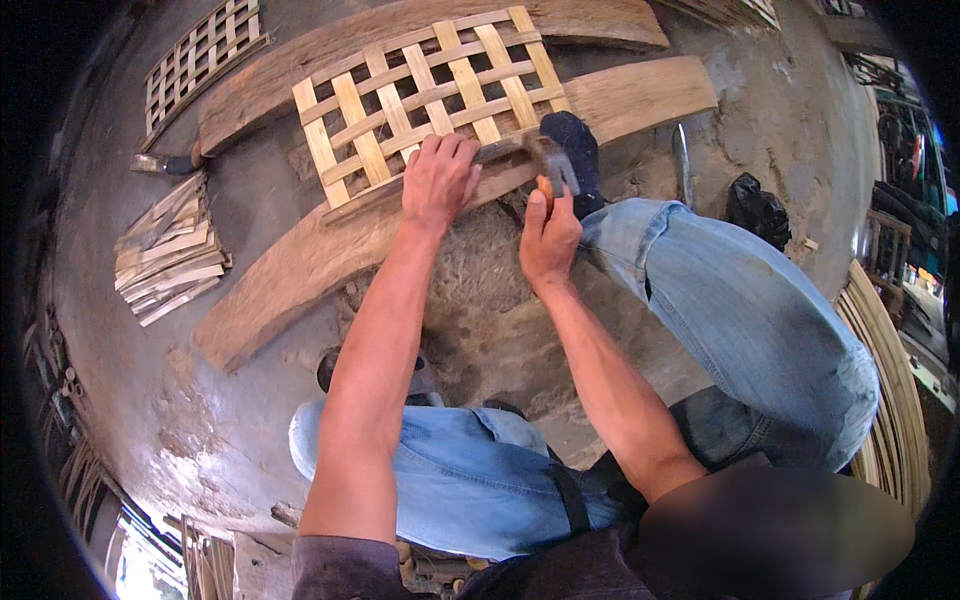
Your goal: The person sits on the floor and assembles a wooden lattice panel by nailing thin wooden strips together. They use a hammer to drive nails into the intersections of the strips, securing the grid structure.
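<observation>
A woven lattice panel of pale flat wooden or bamboo strips rests across two curved wooden beams. My left hand has its fingers curled over the near edge of the panel, about midway along it. In my right hand is a hammer, gripped low on its orange handle. Slightly blurred, its metal head stands close to the right part of the panel's near edge. Whether it touches the edge I cannot tell. Next to the hammer head, my dark-covered foot is by the panel's right corner.
The near curved beam runs below the panel, with the far beam behind. At left lie a pile of thin strips, a dark-handled tool and another lattice panel. A blade and a black bag lie at right.
</observation>
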Demonstrator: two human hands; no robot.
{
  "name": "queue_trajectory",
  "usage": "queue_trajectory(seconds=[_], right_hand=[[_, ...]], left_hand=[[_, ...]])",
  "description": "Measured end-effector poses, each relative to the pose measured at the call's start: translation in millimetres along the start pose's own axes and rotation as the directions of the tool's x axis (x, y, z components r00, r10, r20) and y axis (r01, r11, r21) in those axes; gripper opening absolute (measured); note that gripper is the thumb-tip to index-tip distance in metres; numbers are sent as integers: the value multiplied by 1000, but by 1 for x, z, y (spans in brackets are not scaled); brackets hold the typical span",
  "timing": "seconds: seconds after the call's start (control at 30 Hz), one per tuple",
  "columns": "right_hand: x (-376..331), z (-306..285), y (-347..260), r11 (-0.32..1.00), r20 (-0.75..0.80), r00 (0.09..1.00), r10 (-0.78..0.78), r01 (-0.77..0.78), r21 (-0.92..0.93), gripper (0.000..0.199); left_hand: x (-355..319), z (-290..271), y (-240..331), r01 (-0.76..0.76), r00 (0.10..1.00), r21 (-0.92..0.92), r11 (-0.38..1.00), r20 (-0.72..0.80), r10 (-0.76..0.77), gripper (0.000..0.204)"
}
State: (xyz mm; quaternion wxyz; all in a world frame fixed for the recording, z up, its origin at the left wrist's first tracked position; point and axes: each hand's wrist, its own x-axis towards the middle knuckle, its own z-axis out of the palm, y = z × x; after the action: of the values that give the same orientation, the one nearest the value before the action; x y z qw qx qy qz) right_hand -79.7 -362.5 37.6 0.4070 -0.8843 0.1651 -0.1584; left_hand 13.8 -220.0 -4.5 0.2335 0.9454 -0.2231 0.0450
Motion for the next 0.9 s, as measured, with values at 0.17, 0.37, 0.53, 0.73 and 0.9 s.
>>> queue_trajectory(seconds=[0.17, 0.37, 0.53, 0.73, 0.9], right_hand=[[79, -8, -42, 998, -144, 988, 52, -55, -18, 28], [186, -33, -55, 992, -232, 971, -54, 25, -125, 30], [186, -61, -49, 973, -170, 985, 11, -50, -225, 32], [150, -42, 56, 928, -38, 977, 211, -212, -305, 42], [151, -28, 76, 938, 75, 962, 261, -234, -257, 42]], left_hand=[[-5, 4, -7, -10, 999, -25, 1000, -42, 8, 34], [-1, 4, -2, -16, 997, -92, 996, -76, 9, 35], [-5, 5, -9, 8, 999, -83, 997, -41, -12, 32], [-2, 4, -3, 9, 1000, -59, 998, -21, -10, 32], [-3, 4, -5, -9, 999, -71, 997, -40, 6, 32]])
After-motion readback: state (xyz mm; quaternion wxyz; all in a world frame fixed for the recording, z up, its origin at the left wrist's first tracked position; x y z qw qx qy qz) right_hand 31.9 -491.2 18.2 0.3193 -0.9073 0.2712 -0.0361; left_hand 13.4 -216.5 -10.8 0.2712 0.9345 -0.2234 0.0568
